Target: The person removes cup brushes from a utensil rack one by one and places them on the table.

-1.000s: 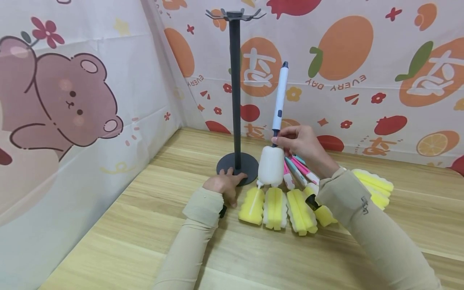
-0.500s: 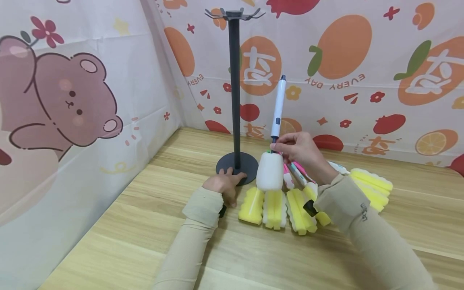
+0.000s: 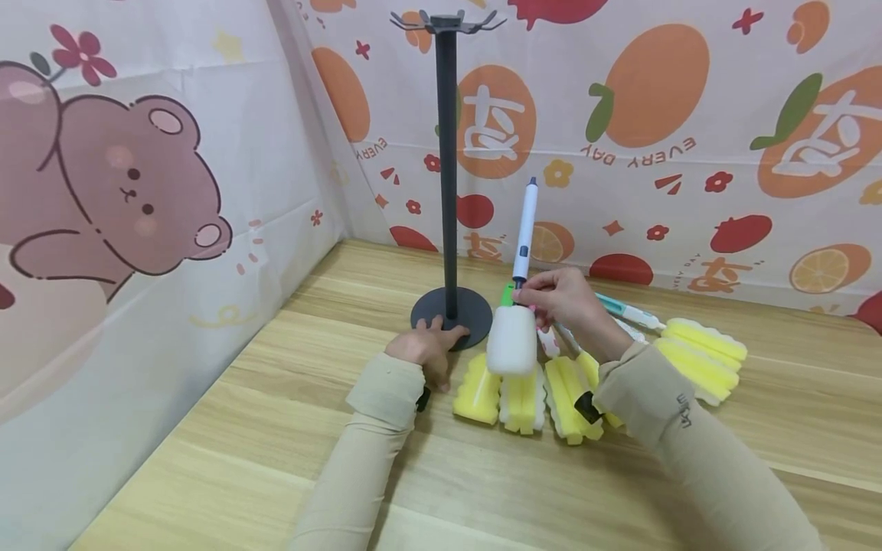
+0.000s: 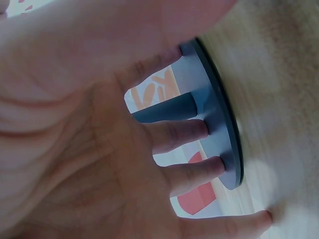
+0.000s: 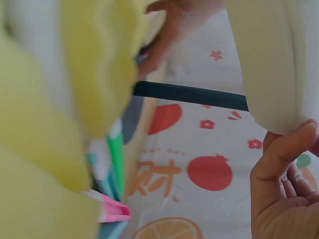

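A bottle brush with a white sponge head (image 3: pixel 512 342) and a long white handle (image 3: pixel 526 229) is pinched at its dark neck by my right hand (image 3: pixel 569 308). The sponge head points down, above the yellow sponges. In the right wrist view, the thumb of my right hand (image 5: pixel 286 184) lies just below the white sponge head (image 5: pixel 271 59). My left hand (image 3: pixel 425 350) spreads its fingers on the round base (image 3: pixel 475 310) of a dark stand with a hooked top (image 3: pixel 448 23). In the left wrist view, several straight fingertips press on that base (image 4: pixel 212 107).
Several yellow-and-white sponge brush heads (image 3: pixel 521 402) lie side by side in front of the stand. More yellow sponges (image 3: pixel 699 360) lie to the right, near a turquoise-and-white handle (image 3: pixel 628 311). Printed cloths hang behind the wooden table (image 3: pixel 227 451) and at its left.
My right hand has lowered the bottle brush, and its sponge head has come down nearer the yellow sponges. My left hand stays on the stand's base.
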A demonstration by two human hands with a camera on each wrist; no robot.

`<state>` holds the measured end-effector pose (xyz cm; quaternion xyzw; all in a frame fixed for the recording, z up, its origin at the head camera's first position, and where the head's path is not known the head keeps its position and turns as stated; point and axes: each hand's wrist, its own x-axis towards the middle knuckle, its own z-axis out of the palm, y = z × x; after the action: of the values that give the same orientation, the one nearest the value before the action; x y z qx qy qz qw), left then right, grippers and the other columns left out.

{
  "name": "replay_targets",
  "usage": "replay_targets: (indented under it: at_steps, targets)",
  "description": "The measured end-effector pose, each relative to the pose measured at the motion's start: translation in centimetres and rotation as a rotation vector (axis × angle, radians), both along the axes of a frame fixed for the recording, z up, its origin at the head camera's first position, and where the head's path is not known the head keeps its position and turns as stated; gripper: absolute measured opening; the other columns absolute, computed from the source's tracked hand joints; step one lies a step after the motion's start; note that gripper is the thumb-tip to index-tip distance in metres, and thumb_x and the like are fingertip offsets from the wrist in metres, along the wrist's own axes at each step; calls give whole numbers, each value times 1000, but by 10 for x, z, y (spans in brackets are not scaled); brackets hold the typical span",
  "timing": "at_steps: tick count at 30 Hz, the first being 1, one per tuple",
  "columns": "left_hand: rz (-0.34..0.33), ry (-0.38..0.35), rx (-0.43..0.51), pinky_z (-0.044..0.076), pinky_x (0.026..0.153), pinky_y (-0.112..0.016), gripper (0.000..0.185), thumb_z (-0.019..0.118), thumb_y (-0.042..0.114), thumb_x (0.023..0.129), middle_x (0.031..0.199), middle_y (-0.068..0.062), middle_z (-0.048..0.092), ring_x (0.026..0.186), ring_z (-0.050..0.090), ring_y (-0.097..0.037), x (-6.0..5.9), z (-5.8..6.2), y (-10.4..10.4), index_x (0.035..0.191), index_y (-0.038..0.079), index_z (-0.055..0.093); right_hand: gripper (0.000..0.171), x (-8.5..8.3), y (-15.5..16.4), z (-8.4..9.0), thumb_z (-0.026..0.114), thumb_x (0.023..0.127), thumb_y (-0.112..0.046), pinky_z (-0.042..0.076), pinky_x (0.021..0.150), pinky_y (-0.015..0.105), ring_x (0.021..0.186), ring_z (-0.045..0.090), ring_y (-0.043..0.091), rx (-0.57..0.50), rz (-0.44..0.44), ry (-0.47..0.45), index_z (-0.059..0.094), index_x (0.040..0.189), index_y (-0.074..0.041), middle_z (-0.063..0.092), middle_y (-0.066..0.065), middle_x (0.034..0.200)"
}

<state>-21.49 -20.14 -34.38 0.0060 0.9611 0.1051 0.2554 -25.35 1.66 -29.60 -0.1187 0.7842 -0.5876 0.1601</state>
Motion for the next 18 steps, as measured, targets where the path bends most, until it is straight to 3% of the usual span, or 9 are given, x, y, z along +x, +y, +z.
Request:
replay_targets:
  at_steps: [8, 18]
  targets:
    - [9, -8, -3, 44, 101, -55, 99, 86, 13, 82, 169, -13, 9, 151, 11, -37, -1, 0, 0, 161, 36, 30, 20, 3, -7, -11, 73, 95, -11, 47, 50, 24, 47, 48, 10, 72, 23, -26, 70, 99, 8, 58, 6, 68]
    - [16, -16, 3, 44, 101, -55, 99, 86, 12, 82, 169, -13, 9, 152, 9, -37, -2, 0, -1, 161, 36, 30, 20, -1, -8, -15, 72, 95, -11, 47, 51, 24, 48, 49, 11, 115, 50, -110, 69, 102, 8, 60, 8, 70]
